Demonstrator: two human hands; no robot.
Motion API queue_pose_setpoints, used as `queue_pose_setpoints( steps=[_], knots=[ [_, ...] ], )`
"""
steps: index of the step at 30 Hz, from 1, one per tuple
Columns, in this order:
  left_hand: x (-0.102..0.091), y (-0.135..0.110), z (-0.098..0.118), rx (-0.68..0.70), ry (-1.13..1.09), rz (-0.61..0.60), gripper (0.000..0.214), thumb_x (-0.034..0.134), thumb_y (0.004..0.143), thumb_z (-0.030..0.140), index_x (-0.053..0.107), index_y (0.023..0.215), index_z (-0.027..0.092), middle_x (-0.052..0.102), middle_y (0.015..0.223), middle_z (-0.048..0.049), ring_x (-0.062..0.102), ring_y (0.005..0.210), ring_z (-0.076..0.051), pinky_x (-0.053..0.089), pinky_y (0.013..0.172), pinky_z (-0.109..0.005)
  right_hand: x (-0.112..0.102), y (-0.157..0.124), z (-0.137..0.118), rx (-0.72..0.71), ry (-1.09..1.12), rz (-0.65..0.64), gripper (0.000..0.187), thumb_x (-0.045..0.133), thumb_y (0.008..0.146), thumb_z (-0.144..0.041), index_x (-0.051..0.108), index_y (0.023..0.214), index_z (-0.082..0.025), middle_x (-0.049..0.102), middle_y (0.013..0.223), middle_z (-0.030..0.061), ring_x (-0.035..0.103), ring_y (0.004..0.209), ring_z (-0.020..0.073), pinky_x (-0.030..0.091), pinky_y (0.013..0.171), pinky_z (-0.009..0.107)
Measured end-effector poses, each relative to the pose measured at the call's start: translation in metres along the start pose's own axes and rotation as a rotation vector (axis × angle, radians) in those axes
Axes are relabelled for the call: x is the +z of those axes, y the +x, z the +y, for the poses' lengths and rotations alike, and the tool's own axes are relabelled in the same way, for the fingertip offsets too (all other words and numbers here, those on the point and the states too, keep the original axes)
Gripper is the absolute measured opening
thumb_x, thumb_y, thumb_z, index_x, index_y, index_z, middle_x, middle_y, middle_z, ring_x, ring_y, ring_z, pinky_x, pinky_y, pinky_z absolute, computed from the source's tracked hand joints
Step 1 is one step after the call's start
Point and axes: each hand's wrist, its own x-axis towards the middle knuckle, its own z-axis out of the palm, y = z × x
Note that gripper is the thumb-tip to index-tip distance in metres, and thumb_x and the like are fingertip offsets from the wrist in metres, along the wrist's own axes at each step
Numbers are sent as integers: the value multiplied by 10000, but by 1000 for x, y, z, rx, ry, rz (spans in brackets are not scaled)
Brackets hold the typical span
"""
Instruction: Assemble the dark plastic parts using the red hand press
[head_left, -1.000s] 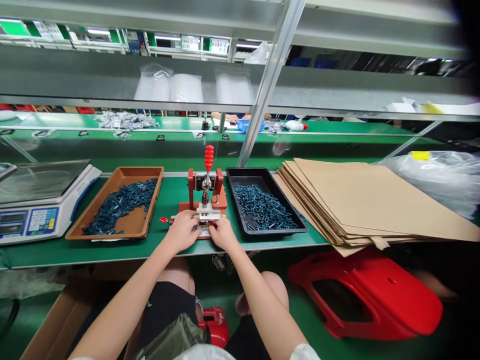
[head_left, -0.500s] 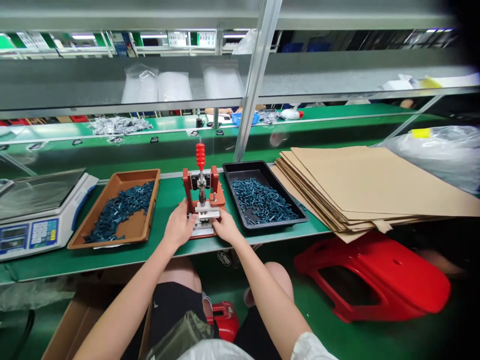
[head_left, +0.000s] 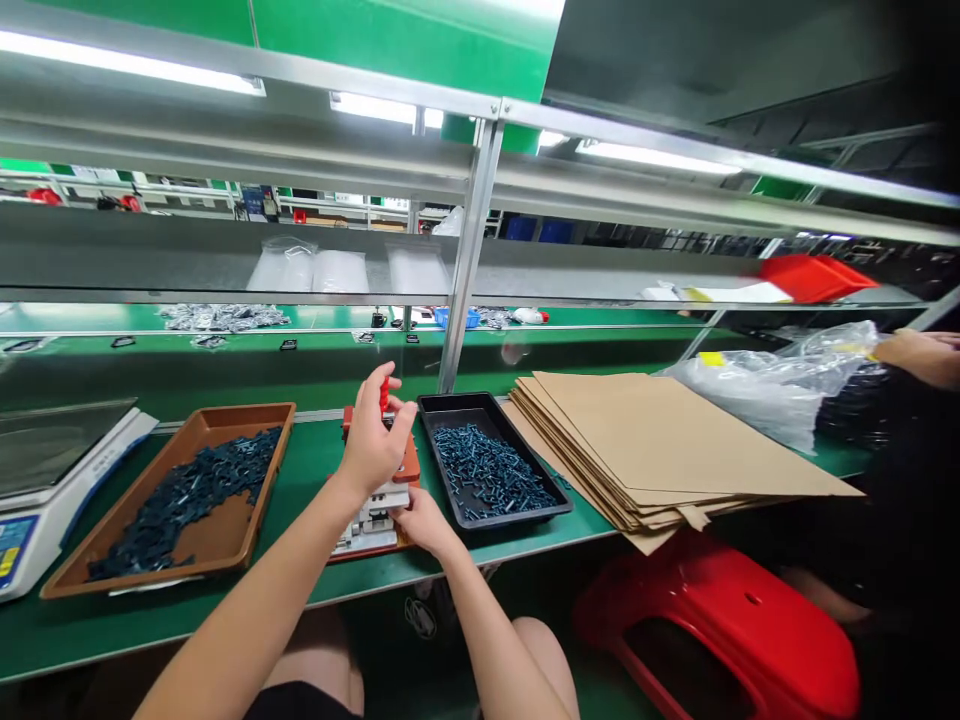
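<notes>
A small red-brown toggle press (head_left: 409, 463) with a metal block at its front stands on the green bench before me. My left hand (head_left: 375, 430) is raised at its upright red handle (head_left: 385, 394), fingers apart and curved about it, not closed on it. Low on the press's right side, my right hand (head_left: 426, 522) has its thumb and fingers against the metal block (head_left: 375, 515); part of the fingers is hidden. Left of the press lies a brown tray (head_left: 247, 545) of dark blue flat pieces. A black tray (head_left: 491, 522) of small blue pin-like pieces lies to its right.
A weighing scale (head_left: 45, 530) stands at far left. Brown cardboard sheets (head_left: 660, 430) are stacked right of the black tray, with clear plastic bags (head_left: 757, 385) beyond. A red stool (head_left: 757, 610) is below the bench. Another person's hand (head_left: 922, 355) shows at far right.
My left hand has risen from the press's metal block to the red handle. My right hand stays at the block. The view has tilted up, and another person's hand now shows at right.
</notes>
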Motion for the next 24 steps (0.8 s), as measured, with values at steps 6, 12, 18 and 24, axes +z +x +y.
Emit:
queue_pose_setpoints(
  steps=[6, 12, 18, 24],
  knots=[
    [1, -50, -11, 348, 175, 79, 372, 570, 880, 172, 421, 1210, 254, 522, 1111, -83, 553, 1072, -229, 505, 937, -455, -4, -2, -12, -27, -95, -5, 226, 599, 715, -122, 734, 891, -166, 768, 911, 46, 689, 885, 232, 542, 827, 324],
    [3, -42, -13, 392, 229, 72, 345, 540, 894, 169, 400, 1198, 252, 527, 1040, -67, 558, 984, -211, 512, 871, -430, 2, -5, -16, -23, -19, 124, 337, 569, 676, -75, 705, 973, -158, 764, 942, 61, 684, 880, 217, 543, 829, 323],
    [4, -43, -12, 372, 209, 108, 267, 526, 918, 200, 431, 1164, 241, 545, 1028, -62, 565, 958, -197, 502, 862, -390, 4, -5, -16, 9, -7, 77, 233, 540, 681, -99, 719, 822, -147, 760, 838, 52, 668, 788, 217, 519, 714, 289],
    [5, -27, -5, 164, 151, 125, 97, 414, 1003, 293, 489, 982, 235, 588, 838, -11, 577, 743, -147, 470, 700, -287, 4, -1, -9, 41, -58, 64, 191, 534, 662, -103, 701, 740, -155, 741, 768, 22, 650, 743, 209, 500, 704, 278]
  ],
)
